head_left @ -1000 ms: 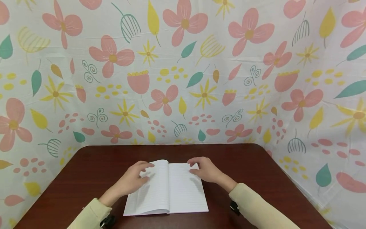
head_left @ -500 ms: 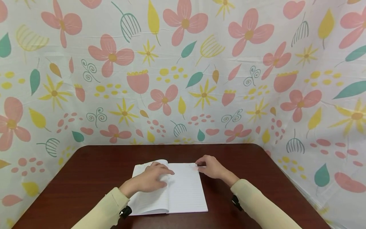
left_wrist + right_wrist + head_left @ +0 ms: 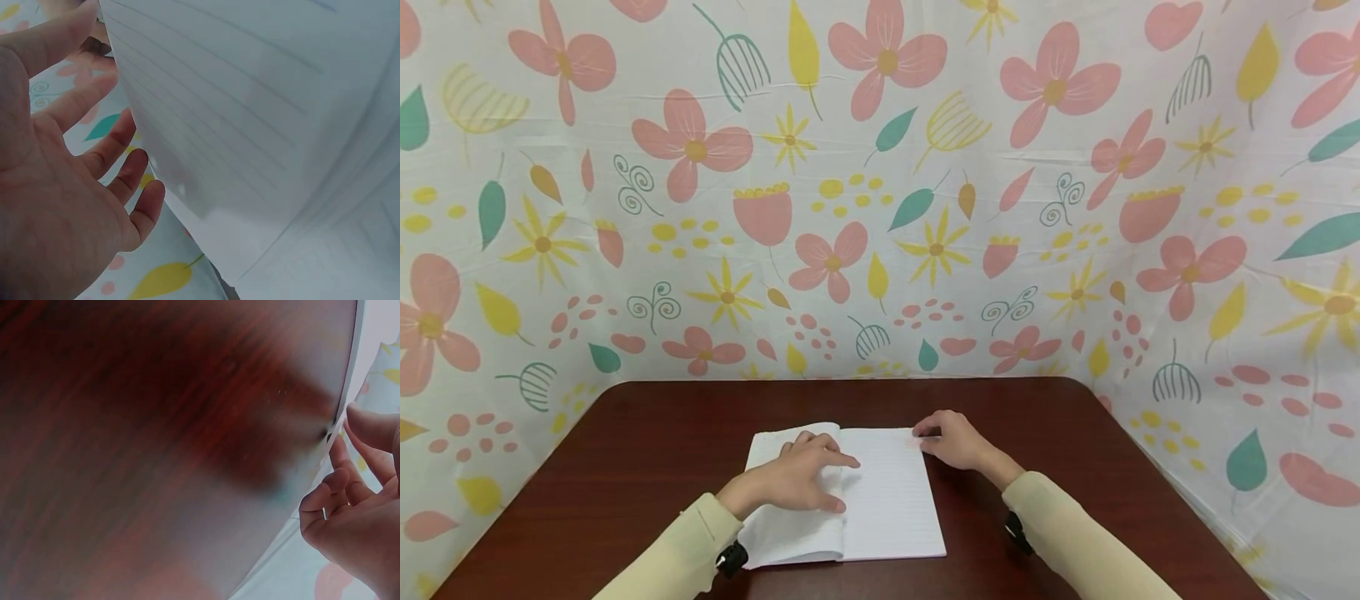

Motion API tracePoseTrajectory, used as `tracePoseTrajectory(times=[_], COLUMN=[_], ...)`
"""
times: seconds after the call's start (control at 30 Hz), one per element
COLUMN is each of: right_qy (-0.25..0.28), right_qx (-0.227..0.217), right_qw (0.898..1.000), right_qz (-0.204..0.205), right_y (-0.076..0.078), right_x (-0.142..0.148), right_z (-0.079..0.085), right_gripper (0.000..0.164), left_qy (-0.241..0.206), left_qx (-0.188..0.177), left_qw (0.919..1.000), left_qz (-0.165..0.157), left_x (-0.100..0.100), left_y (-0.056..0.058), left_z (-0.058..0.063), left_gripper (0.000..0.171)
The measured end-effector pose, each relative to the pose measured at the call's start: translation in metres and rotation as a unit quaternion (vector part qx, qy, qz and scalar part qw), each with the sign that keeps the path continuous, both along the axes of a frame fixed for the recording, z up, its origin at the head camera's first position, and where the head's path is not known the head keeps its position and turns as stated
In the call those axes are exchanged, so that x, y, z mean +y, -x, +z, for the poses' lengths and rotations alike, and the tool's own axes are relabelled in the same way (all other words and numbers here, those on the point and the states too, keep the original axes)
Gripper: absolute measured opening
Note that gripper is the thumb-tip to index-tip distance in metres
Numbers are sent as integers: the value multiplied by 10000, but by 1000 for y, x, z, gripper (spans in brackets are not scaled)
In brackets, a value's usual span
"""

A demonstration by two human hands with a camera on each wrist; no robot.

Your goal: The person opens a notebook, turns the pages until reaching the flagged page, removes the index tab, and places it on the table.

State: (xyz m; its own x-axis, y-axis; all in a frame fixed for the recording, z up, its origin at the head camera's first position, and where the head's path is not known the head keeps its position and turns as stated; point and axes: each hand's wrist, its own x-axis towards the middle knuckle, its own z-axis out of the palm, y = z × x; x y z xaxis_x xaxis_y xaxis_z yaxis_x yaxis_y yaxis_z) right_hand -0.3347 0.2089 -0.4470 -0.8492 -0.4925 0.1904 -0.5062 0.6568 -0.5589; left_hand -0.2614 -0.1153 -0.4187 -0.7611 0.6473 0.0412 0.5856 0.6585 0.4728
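Note:
An open notebook [image 3: 891, 512] with ruled white pages lies on the table, its left page bulging slightly near the spine. My left hand [image 3: 793, 477] reaches across that left page with fingers spread, index finger and thumb extending to the spine. In the left wrist view, its loosely bent fingertips [image 3: 150, 194] line up along the edge of a lined page [image 3: 219, 94]. My right hand [image 3: 955, 440] is at the notebook's top right corner, pinching it between thumb and index finger. The right wrist view has this thumb [image 3: 375, 428] at the notebook's edge, other fingers curled.
The dark brown wooden table [image 3: 1037, 417] has rounded far corners. Behind it and along both sides hangs a white curtain [image 3: 880, 200] printed with flowers and leaves. Black devices [image 3: 732, 558] sit on both wrists at the sleeves.
My left hand has moved right from the left page's outer part to the spine. My right hand has shifted slightly right, its thumb and index finger closing at the top right corner.

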Motion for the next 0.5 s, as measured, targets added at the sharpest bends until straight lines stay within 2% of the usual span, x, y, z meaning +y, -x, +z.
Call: tracePoseTrajectory(times=[0.23,0.5], right_qy=[61,65], right_qx=[86,86], right_qw=[9999,9999], right_qz=[31,-94], right_y=[1,4], right_x=[-2,0], right_z=[-2,-3], right_gripper=[19,18], left_qy=[56,129], left_qx=[-16,-325], left_qw=[10000,9993], left_qz=[-11,-115], left_x=[-1,-5], left_y=[1,5], left_z=[-4,-6], left_gripper=[63,65])
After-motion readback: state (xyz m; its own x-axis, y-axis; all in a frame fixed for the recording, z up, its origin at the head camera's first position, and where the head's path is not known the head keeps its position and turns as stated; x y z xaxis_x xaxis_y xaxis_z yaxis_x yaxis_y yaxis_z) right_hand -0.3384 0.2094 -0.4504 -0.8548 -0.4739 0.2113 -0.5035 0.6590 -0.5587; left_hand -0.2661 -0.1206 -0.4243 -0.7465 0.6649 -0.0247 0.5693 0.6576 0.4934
